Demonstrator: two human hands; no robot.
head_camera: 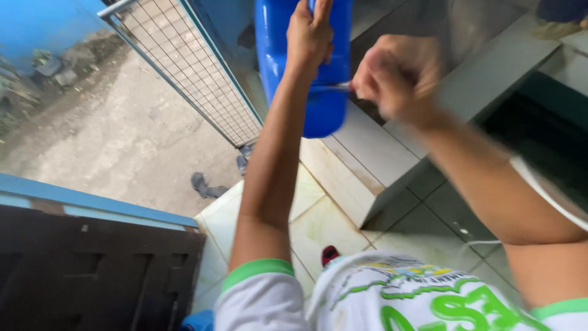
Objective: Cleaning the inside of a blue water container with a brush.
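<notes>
Blue plastic jerrycan (324, 104), held upright at chest height: left hand (309, 34) clasped round its upper part, right hand (398, 76) fisted on a thin blade-like tool (334, 87) whose tip meets the container's side. Work looks barely begun; no finished cut shows. Beyond: tiled step (367, 165), wire-mesh gate (196, 73), sandals (205, 186).

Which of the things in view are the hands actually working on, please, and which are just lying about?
In hand:
- blue plastic container, gripped by the left hand
- thin metal tool, held by the right hand against the container

Lying about:
- dark sandals at the tile edge
- wire mesh gate
- red item on the floor tiles
</notes>
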